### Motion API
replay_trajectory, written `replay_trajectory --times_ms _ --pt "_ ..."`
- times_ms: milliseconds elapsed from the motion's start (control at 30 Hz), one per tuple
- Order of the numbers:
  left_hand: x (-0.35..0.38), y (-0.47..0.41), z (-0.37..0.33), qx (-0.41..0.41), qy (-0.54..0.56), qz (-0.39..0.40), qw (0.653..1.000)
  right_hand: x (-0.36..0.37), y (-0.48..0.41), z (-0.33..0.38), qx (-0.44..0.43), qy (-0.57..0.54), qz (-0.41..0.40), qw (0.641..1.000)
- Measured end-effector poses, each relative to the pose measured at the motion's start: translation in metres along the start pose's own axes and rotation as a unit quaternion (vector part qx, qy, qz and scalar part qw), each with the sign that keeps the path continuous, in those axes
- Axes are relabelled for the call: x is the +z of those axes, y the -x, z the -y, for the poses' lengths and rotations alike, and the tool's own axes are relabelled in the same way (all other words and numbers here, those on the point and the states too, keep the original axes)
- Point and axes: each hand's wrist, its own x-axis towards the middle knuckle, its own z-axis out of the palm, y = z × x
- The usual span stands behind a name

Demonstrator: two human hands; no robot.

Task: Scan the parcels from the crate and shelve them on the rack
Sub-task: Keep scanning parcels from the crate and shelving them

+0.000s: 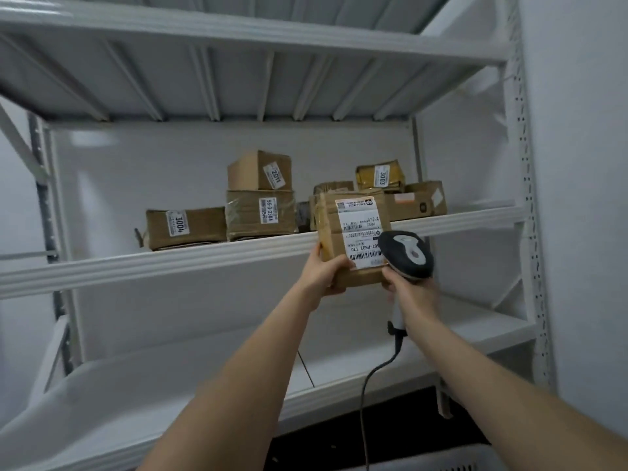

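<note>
Now my left grip [321, 275] clasps the parcel [353, 229] label-out at the rack [170, 263], presumably so my right grip [416, 294], curled round the scanner [406, 254], can read its barcode [368, 257].

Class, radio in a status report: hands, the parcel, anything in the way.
Left hand grips parcel, raised at middle shelf. Right hand holds barcode scanner over its label. Shelved parcels crowd the spot behind.

White wall [577, 164] on my right, plain, fills that whole side. Another pale wall [13, 215] at my far left. Dark floor [390, 433] low in view. Thin brown strip [444, 402] stands near-upright by the right wall's foot, can't tell what it is.
</note>
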Motion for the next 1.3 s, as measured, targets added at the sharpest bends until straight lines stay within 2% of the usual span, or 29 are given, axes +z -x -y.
replay_trajectory --times_ms 200,367,533,767,933,1033,1133,1200,1300 --pt "-0.003 -0.028 -0.094 0.068 -0.012 -0.008 0.998 0.045 -0.033 0.086 -0.072 -0.045 -0.003 0.996" --pt "0.002 -0.053 -0.148 0.019 -0.073 -0.042 0.996 0.073 -0.066 0.139 -0.11 -0.061 0.023 0.992" --pt "0.005 -0.084 -0.158 -0.002 -0.089 -0.054 0.995 0.093 -0.096 0.155 -0.11 -0.02 0.057 0.992" --pt "0.003 -0.124 -0.141 0.058 -0.146 -0.076 0.985 0.11 -0.127 0.142 -0.102 0.011 0.082 0.991" --pt "0.001 -0.144 -0.13 0.092 -0.239 -0.149 0.955 0.116 -0.14 0.13 -0.071 0.016 0.092 0.993" --pt "0.002 -0.145 -0.126 0.174 -0.289 -0.187 0.923 0.119 -0.144 0.124 -0.05 0.0 0.096 0.994" --pt "0.005 -0.149 -0.118 0.277 -0.361 -0.142 0.879 0.121 -0.148 0.119 -0.04 -0.01 0.116 0.992" --pt "0.007 -0.152 -0.113 0.287 -0.413 -0.1 0.858 0.12 -0.149 0.115 -0.042 -0.007 0.12 0.992" --pt "0.01 -0.159 -0.108 0.271 -0.452 -0.073 0.847 0.116 -0.154 0.106 -0.032 0.0 0.096 0.995"
